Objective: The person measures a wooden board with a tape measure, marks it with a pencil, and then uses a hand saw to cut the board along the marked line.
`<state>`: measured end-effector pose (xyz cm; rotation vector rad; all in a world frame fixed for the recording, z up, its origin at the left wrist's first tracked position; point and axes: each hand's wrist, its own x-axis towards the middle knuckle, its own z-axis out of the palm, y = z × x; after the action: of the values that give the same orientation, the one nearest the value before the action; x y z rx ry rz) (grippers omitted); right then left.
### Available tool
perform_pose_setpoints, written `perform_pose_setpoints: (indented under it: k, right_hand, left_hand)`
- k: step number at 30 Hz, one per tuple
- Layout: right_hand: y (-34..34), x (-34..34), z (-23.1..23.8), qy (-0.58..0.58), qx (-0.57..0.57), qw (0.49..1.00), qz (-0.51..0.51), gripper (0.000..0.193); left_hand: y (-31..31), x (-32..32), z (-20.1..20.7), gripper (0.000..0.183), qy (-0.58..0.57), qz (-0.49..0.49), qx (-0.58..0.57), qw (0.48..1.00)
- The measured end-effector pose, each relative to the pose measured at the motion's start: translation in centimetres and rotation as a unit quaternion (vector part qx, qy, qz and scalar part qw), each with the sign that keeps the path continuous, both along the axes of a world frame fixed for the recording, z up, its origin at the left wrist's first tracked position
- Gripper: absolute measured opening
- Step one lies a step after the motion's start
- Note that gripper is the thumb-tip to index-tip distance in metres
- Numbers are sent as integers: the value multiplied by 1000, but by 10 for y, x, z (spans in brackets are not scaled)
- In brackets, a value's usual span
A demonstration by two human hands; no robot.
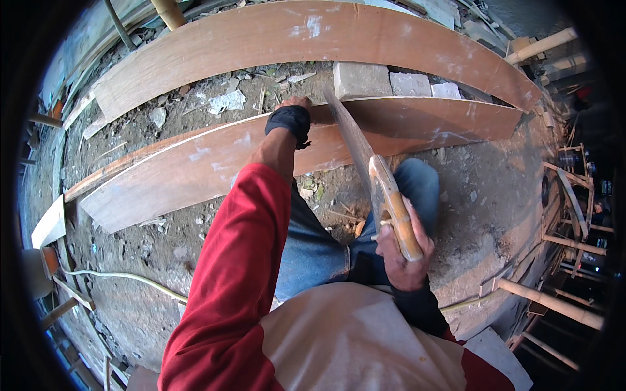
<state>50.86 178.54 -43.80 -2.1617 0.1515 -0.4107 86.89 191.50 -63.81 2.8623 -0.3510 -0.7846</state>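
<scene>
My right hand (405, 253) is wrapped round the wooden handle (394, 212) of a handsaw. Its long grey blade (352, 133) slants away from me across a reddish-brown plywood strip (189, 159), the tip near the strip's far edge. To the left of the blade, my left hand (295, 102) grips that far edge. A black cuff (290, 124) covers the wrist, and most of the left fingers are hidden. The strip lies crosswise in front of my knees, with a wooden length (124, 161) along its far left side.
Beyond it lies a longer plywood strip (261, 36). Pale blocks (362, 79) sit between the two strips. Rubble and wood scraps litter the dirt ground. A pale hose (124, 275) runs at the left; bamboo poles (548, 303) and wooden frames stand at the right.
</scene>
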Motion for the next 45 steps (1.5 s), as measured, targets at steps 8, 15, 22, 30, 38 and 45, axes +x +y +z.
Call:
perform_pose_setpoints:
  k: [8,15,22,30,38,45]
  right_hand:
    - [3,47,-23,64,49,997,-22,50]
    - [15,30,-17,56,60,996,-32,51]
    - [14,62,-42,62,141,986,-62,51]
    - [10,59,-19,62,83,994,-40,49]
    - [0,36,-17,97,105,990,-19,49]
    - [12,86,-21,112,109,987,-35,44]
  left_hand:
    - [1,-4,15,61,28,12,-6,1000]
    - [3,-17,10,54,-37,19,-22,999]
    - [1,-12,18,46,-11,10,-21,1000]
    - [0,-26,15,55,-31,34,-23,999]
    - [6,-16,16,64,2,45,-27,999]
    - [3,-23,11,51,-3,28,-49,998]
